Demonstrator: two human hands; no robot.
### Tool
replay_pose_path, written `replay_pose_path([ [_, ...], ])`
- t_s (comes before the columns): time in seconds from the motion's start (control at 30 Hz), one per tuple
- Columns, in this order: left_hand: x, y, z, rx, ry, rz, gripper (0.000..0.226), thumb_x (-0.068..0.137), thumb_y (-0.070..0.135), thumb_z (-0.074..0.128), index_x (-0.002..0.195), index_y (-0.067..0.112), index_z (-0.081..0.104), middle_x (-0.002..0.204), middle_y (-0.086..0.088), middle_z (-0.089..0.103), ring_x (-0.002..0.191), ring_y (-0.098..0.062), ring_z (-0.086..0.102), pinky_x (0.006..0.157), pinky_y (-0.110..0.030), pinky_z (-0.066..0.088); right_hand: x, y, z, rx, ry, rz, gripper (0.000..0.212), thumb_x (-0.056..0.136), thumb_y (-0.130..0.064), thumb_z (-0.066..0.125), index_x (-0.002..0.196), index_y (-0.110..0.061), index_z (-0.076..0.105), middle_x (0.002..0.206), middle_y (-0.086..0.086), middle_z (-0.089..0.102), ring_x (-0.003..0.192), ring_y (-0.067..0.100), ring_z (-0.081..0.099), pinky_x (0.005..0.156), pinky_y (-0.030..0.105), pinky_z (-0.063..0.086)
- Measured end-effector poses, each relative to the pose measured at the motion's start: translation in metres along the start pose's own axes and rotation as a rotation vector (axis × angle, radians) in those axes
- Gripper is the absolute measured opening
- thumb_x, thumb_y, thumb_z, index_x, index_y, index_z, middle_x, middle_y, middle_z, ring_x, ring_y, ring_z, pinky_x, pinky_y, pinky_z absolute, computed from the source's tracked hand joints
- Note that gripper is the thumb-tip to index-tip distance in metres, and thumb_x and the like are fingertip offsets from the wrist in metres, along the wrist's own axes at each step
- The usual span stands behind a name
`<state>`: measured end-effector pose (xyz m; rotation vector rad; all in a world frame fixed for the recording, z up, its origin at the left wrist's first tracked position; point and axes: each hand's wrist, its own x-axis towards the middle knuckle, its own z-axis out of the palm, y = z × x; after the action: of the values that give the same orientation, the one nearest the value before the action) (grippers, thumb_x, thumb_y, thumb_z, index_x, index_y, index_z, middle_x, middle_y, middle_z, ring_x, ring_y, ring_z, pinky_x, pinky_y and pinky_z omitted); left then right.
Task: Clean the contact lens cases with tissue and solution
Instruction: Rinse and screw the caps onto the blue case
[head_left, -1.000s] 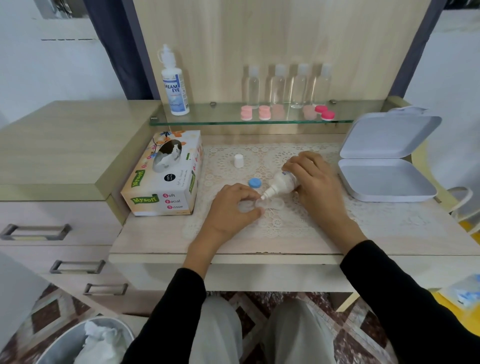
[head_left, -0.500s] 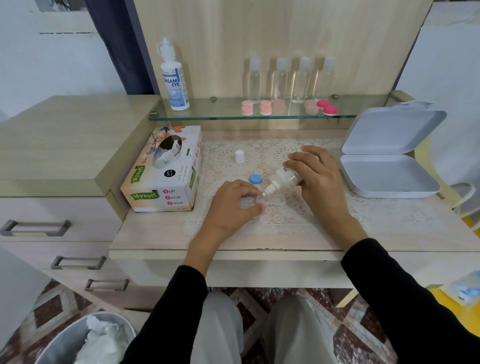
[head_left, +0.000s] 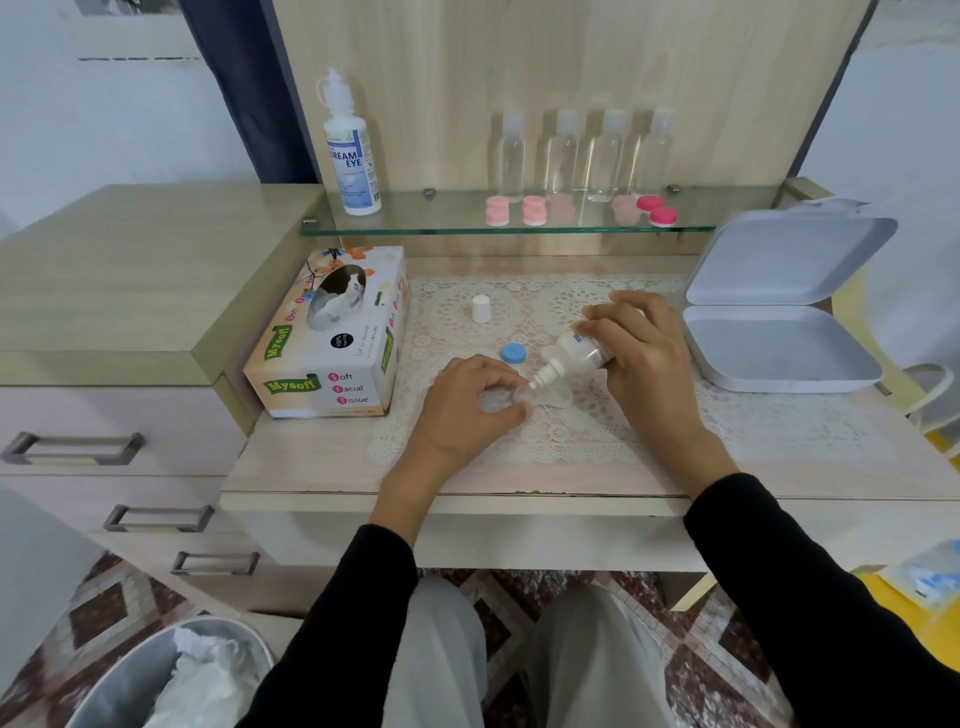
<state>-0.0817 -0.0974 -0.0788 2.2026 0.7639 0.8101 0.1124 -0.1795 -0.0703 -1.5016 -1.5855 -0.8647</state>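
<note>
Clear lens case (head_left: 551, 397) on mat (head_left: 571, 441); solution bottle (head_left: 576, 356) tilted, nozzle over case; blue cap (head_left: 513, 353) beside.

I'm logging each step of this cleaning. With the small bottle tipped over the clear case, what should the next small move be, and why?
Probably a gentle squeeze of the small bottle in the right hand. Its nozzle points down at the clear case, which the left hand holds on the lace mat, blue cap off beside it.

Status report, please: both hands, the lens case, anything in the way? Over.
Left hand holds clear plastic lens case. Right hand grips small white solution bottle, nozzle over case. Blue round cap beside, not blocking.
</note>
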Motion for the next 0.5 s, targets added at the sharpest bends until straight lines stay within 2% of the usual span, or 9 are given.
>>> replay_pose_path([
  [0.27,0.0007,-0.0005,-0.0002,0.013,-0.005,0.002,0.022,0.075,0.029,0.077,0.097,0.027,0.072,0.102,0.013,0.064,0.102,-0.010,0.052,0.091,-0.035,0.043,0.0004,0.0008,-0.0002,0.008,0.019,-0.013,0.023,0.080,0.007,0.054,0.088,-0.006,0.071,0.094,0.005,0.071,0.104,0.029,0.051,0.071,0.049,0.048],
  [0.5,-0.0002,0.0005,-0.0004,0.017,-0.001,0.003,0.023,0.076,0.029,0.077,0.098,0.025,0.072,0.102,0.014,0.064,0.101,-0.009,0.051,0.090,-0.033,0.043,0.0006,-0.0005,-0.0001,0.003,0.022,-0.019,0.023,0.080,0.004,0.053,0.087,-0.006,0.072,0.093,0.004,0.071,0.103,0.028,0.051,0.070,0.048,0.048],
])
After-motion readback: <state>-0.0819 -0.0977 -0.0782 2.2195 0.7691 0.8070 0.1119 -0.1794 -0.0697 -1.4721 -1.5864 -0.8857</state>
